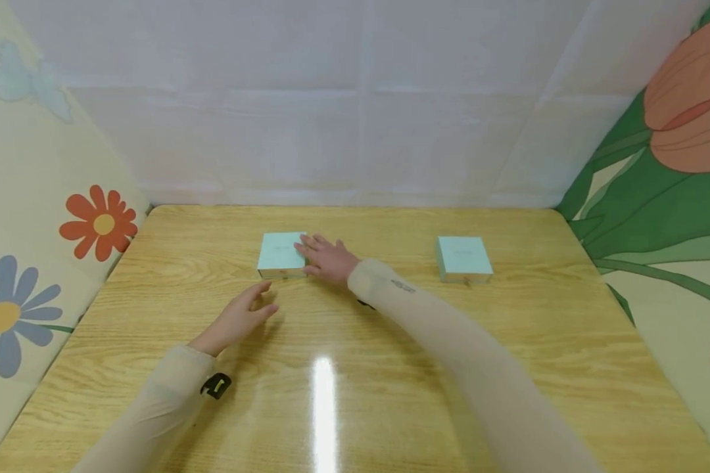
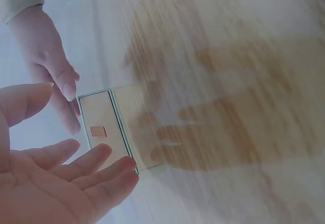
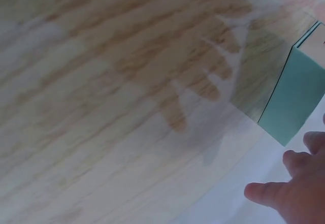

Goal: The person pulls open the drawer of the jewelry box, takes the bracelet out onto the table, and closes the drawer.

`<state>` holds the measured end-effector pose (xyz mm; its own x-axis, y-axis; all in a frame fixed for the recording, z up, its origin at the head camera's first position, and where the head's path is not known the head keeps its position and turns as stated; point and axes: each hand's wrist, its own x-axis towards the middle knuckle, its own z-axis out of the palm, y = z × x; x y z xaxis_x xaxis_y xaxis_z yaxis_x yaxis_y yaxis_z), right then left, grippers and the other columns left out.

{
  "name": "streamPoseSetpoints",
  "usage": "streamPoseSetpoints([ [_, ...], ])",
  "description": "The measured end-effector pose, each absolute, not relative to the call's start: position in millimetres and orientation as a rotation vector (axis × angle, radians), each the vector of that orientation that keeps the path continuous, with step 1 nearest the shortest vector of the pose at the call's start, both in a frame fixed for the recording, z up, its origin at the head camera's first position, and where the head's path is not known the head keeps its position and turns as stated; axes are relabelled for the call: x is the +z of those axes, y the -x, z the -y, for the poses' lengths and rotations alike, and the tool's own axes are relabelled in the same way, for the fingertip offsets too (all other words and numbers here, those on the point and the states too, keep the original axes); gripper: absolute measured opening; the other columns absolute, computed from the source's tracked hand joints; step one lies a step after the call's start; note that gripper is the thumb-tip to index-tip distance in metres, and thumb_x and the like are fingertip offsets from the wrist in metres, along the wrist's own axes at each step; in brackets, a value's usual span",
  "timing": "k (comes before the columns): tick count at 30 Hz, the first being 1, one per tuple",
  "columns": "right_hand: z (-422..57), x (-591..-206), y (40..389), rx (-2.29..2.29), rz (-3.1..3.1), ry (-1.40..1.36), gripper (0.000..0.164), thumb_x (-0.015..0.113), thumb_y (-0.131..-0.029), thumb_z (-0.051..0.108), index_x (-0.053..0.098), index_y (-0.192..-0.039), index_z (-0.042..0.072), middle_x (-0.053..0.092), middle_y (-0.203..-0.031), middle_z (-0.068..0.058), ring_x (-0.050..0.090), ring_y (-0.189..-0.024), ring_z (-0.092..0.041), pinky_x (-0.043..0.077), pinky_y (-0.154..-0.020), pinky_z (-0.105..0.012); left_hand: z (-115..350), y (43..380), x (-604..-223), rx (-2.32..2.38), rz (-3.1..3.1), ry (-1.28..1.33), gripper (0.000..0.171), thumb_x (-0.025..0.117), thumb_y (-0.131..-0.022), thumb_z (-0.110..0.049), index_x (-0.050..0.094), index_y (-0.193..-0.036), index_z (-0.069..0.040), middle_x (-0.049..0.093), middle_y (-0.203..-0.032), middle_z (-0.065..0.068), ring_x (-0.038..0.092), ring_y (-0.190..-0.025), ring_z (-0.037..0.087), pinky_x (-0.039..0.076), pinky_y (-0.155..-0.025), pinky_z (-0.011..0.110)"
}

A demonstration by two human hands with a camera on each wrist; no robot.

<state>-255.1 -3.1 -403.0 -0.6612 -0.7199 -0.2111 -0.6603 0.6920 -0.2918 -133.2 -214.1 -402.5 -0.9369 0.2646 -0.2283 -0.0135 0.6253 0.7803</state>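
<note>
the flat, square, pale blue box, seemingly of stiff cardboard (image 1: 279, 251), lies level toward the far side of the bench, left of centre, between and just beyond the hands. its front is a pale panel edged by a thin blue-green rim, with a small copper-coloured tab (image 2: 98, 131) on it. the lettering on the top is too small to read.

i judge the box light and rigid, smooth enough to slide on the bench, with edges and corners that could dent under a hard squeeze. the two opposite side walls look the best place to take hold; the tab looks like a small finger pull, poor for lifting.

the right hand (image 1: 330, 261) has its fingers straight and spread, reaching over the right edge of the box's top; whether they touch it i cannot tell. the left hand (image 1: 236, 322) is relaxed and fairly wide, its fingers apart, near the front left corner, gripping nothing.

a second square, pale blue box of the same look (image 1: 464, 255) sits well apart on the right. both boxes appear closed, so what is inside either cannot be told.

farther out come the yellowish wood-grain bench (image 1: 260, 420) with a streak of glare, cream long sleeves (image 1: 168, 387), a creased white cloth backdrop (image 1: 331, 131), and side panels with painted flowers (image 1: 103, 225).
</note>
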Motion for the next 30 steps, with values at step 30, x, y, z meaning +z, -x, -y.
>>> streamPoseSetpoints([
  [30, 14, -406, 270, -0.246, -2.586, 1.089, 0.062, 0.028, -0.105, 0.048, 0.009, -0.157, 0.022, 0.003, -0.163, -0.002, -0.001, -0.148, -0.023, 0.006, -0.115, -0.061, 217, 143, -400, 1.384, -2.48, -0.11, 0.058, 0.048, -0.104, -0.023, 0.025, -0.147, 0.009, 0.029, -0.149, 0.031, 0.03, -0.134, 0.049, 0.034, -0.105, 0.062],
])
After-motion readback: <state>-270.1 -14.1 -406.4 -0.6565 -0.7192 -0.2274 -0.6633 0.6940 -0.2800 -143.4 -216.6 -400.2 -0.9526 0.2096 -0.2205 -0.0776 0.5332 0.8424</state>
